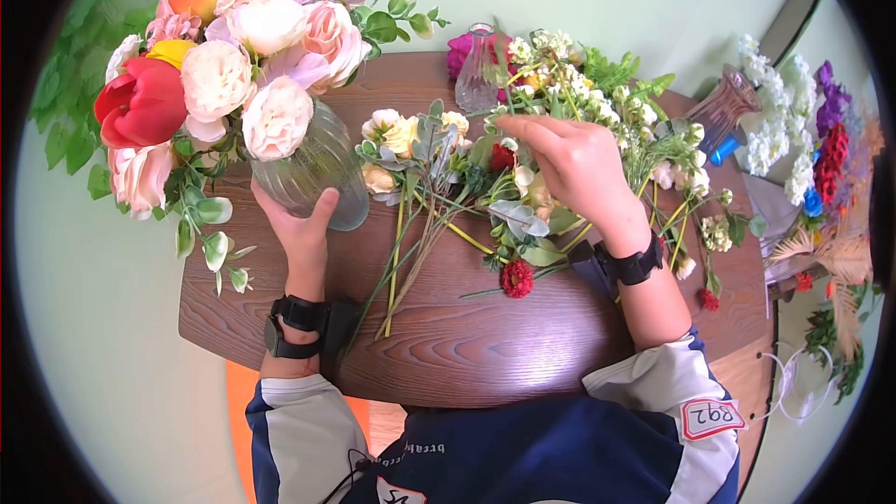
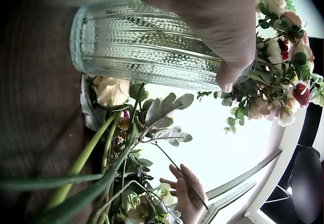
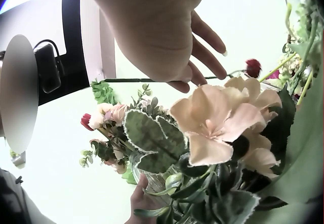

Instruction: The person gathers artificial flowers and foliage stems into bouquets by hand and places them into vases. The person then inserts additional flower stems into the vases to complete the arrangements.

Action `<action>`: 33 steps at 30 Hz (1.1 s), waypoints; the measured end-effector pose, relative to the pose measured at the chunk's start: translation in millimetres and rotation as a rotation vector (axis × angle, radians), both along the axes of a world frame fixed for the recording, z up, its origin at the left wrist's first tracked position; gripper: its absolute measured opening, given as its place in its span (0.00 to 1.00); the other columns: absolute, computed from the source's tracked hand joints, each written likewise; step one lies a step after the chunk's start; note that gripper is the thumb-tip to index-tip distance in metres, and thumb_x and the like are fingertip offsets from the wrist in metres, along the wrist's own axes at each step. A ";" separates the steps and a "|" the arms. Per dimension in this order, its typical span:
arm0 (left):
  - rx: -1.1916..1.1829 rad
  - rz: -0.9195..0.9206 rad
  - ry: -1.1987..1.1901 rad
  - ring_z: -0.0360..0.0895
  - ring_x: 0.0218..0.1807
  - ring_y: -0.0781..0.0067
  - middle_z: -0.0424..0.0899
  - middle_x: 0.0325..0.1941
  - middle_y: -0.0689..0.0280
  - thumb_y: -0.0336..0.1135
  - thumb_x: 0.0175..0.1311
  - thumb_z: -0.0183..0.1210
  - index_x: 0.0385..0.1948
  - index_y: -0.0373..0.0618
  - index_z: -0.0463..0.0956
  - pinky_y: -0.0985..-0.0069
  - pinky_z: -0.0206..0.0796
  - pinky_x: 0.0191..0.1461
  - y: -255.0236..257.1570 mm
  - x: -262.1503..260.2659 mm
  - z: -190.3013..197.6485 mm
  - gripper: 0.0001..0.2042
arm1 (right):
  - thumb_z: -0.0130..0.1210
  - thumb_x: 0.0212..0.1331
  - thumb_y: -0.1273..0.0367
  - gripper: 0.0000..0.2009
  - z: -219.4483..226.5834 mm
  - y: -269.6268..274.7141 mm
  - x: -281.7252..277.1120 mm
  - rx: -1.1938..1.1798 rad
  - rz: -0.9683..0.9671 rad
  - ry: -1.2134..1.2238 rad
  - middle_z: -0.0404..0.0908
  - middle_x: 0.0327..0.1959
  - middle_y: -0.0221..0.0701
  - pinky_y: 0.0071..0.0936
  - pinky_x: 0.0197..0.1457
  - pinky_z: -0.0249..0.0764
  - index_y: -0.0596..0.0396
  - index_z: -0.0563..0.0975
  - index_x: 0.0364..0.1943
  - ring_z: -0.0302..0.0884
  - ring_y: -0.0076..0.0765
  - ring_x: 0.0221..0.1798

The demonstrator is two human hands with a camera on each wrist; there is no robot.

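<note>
My left hand (image 1: 297, 229) grips the ribbed clear glass vase (image 1: 322, 163) near its neck, thumb along the side. Pink, white, red and orange flowers (image 1: 275, 117) and leafy sprigs fill the vase's mouth; in the left wrist view the textured glass vase (image 2: 136, 39) shows below the hand (image 2: 217, 21). My right hand (image 1: 574, 163) is above the loose stems, fingers pointing left. In the right wrist view a thin dark stem with a red flower (image 3: 253, 68) passes between the thumb and fingers of this hand (image 3: 157, 37), which pinch it.
Loose cream roses (image 1: 401, 138), grey-green leaves and stems lie across the wooden table (image 1: 495, 336). A small red flower (image 1: 516, 278) lies near the front. At the back stand a small glass vase (image 1: 478, 70) and a pinkish glass vase (image 1: 728, 103). More flowers (image 1: 831, 159) are at the right.
</note>
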State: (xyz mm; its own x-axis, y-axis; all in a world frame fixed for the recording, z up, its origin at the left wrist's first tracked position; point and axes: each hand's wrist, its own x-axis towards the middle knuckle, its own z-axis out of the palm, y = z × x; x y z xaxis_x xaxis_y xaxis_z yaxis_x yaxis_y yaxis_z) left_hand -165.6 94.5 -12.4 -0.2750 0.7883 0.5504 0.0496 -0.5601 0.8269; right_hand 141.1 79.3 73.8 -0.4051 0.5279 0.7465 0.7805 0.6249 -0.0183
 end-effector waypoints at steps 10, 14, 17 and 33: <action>-0.001 0.005 0.002 0.57 0.60 0.66 0.58 0.59 0.57 0.36 0.43 0.70 0.61 0.38 0.46 0.68 0.49 0.63 0.4 -0.4 -0.8 0.45 | 0.58 0.48 0.70 0.15 -18.5 15.4 36.6 -0.275 -0.383 -0.030 0.79 0.30 0.36 0.36 0.34 0.73 0.52 0.74 0.43 0.78 0.45 0.33; 0.008 0.009 0.016 0.57 0.60 0.66 0.58 0.59 0.57 0.37 0.43 0.69 0.61 0.38 0.46 0.68 0.49 0.63 0.5 -0.4 -0.2 0.45 | 0.60 0.46 0.66 0.21 -36.9 30.1 49.9 -0.613 -0.544 -0.060 0.79 0.33 0.42 0.41 0.39 0.74 0.55 0.70 0.46 0.77 0.50 0.37; 0.004 0.006 0.012 0.57 0.60 0.66 0.58 0.59 0.57 0.37 0.43 0.69 0.61 0.38 0.46 0.68 0.50 0.63 0.1 0.0 1.4 0.45 | 0.59 0.46 0.67 0.18 -43.3 33.5 52.1 -0.670 -0.610 -0.046 0.79 0.31 0.42 0.41 0.39 0.74 0.56 0.73 0.43 0.78 0.50 0.36; -0.002 0.010 0.013 0.57 0.61 0.65 0.57 0.60 0.57 0.35 0.43 0.69 0.62 0.37 0.44 0.68 0.49 0.64 1.5 -1.5 -0.7 0.46 | 0.55 0.49 0.72 0.10 4.8 10.8 40.8 0.025 -0.465 0.593 0.71 0.11 0.31 0.25 0.20 0.64 0.56 0.78 0.38 0.66 0.27 0.12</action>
State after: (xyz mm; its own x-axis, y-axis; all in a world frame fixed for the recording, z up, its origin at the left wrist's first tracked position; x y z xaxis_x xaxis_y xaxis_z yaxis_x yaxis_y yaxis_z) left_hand -167.2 96.0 -13.1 -0.2758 0.7867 0.5523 0.0658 -0.5578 0.8273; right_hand 181.9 90.1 78.6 0.3288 0.5268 0.7838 0.8279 0.2386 -0.5076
